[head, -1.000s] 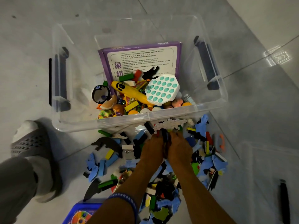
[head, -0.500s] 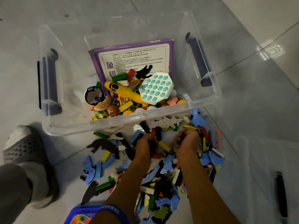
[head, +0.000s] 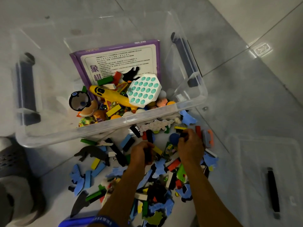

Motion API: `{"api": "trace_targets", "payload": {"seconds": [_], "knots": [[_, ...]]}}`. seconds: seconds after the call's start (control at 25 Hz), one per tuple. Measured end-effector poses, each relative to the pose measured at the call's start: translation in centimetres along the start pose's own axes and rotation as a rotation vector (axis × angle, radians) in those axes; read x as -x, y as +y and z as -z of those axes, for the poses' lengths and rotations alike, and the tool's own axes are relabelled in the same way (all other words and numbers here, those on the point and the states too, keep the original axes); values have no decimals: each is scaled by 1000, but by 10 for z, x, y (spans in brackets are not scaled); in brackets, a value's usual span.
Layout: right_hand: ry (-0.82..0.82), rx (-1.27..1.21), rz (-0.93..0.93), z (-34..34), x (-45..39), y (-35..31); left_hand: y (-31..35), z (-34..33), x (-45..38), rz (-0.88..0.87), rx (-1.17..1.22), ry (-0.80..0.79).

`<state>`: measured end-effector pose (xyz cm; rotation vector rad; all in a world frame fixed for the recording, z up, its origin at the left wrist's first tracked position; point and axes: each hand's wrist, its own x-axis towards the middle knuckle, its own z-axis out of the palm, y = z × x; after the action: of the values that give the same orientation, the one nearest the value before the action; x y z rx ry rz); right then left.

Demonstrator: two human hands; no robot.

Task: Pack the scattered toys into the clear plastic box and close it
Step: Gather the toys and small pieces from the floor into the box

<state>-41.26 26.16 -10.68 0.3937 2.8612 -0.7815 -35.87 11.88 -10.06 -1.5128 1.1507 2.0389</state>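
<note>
The clear plastic box (head: 105, 128) lies open on the floor, holding a purple board-game box (head: 118, 61), a yellow toy plane (head: 111, 96), a teal-and-white pop toy (head: 143, 90) and small balls. Just in front of it spreads a heap of scattered toys (head: 147, 185): blue and black foam shapes and coloured blocks. My left hand (head: 141, 154) is down in the heap, fingers curled over small dark pieces. My right hand (head: 191, 145) is closed on pieces beside a blue ball (head: 174, 138).
The box's clear lid (head: 265, 171) with a black latch lies on the floor at the right. A grey slipper and a trouser leg (head: 14, 177) fill the left edge. A blue toy (head: 78, 222) pokes in at the bottom. Grey floor tiles surround everything.
My hands, pressed together at the box's front wall a second ago, have pulled apart and back into the heap, the right moving right, the left toward me.
</note>
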Motion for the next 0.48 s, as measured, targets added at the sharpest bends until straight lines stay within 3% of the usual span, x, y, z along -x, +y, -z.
{"api": "trace_targets", "payload": {"seconds": [0.08, 0.24, 0.32, 0.48], "knots": [[106, -65, 20, 4, -6, -6, -3, -2, 0, -26, -11, -3], [294, -229, -232, 42, -72, -6, 4, -20, -2, -47, -66, -87], [209, -126, -220, 64, -117, 7, 12, -37, -4, -65, -151, -107], [-157, 152, -47, 65, -175, 21, 15, -63, -7, -250, -361, -125]]}}
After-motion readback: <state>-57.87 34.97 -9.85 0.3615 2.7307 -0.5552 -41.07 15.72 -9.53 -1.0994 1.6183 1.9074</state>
